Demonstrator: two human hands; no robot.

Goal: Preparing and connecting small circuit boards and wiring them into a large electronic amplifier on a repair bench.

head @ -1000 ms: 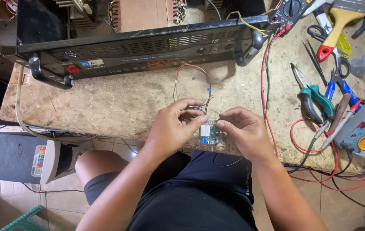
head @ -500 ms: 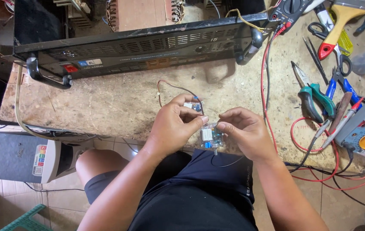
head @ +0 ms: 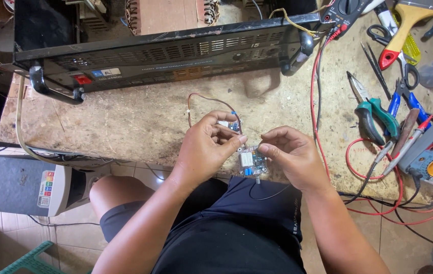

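Left hand (head: 203, 147) and right hand (head: 290, 155) meet at the surface's (head: 125, 127) near edge. Both grips are pinched on 1 small circuit board (head: 249, 161) between them. Its thin red wire (head: 203, 99) loops away toward the black amplifier (head: 165, 56).

Over the front edge of the tabletop (head: 125, 127), the left hand (head: 209, 147) and right hand (head: 290, 155) pinch a small circuit board (head: 250, 162) between them. A thin red wire (head: 201, 99) loops behind the left hand. Green-handled pliers (head: 376, 116) lie well to the right.
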